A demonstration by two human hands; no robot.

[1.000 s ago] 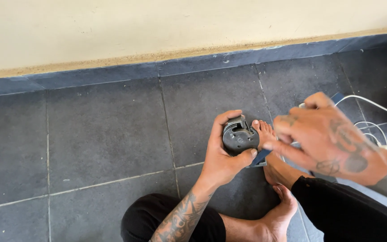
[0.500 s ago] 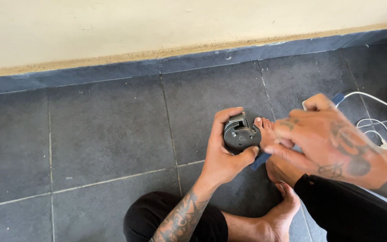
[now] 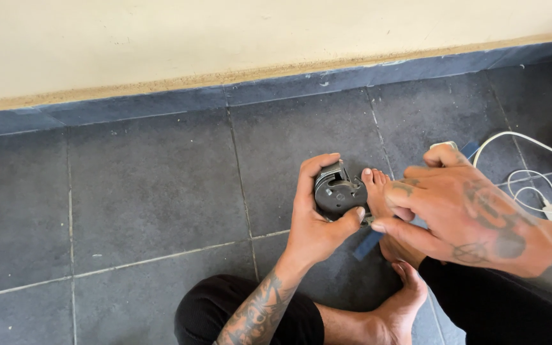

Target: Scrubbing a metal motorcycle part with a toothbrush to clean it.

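floor (image 3: 129, 191): dark grey tiles with pale grout lines, left of and under both hands; a blue skirting strip and cream wall run along the far side.
left hand (image 3: 314, 220): held above the floor, wrapped around the round grey part; wrist low, tattooed forearm rising from the bottom edge.
left fingers (image 3: 311, 172): curled about halfway closed, clamping the part, with the long fingers over its far-left rim and the thumb pressed on its near-right edge.
round grey part (image 3: 337, 191): a dark grey plastic-and-metal mechanism, disc-like with a squared lug on top; it sits between the left fingers and thumb, just beside a bare foot.
bare foot (image 3: 378, 191): toes directly right of the part, touching or nearly touching the right fingers.
right hand (image 3: 461, 217): right of the part, reaching across toward it, back of the hand up.
right fingers (image 3: 394, 207): drawn together in a pinch at the part's right edge; whether they grip something small there or only press on it, I cannot tell.
blue strip (image 3: 368, 243): a flat blue piece below the right fingers, partly hidden.
white cable (image 3: 531, 185): looped on the floor with a small white plug, well right of the right hand.
risk, slip: the left grip is by rim and thumb alone, so a hard push from the right fingers could likely twist the part loose and drop it on the tile.
risk, pinch: the toes are so close to the work that a sudden slip could probably jab them.
risk, lost piece: anything small freed at the right edge could fall and roll off across the floor.
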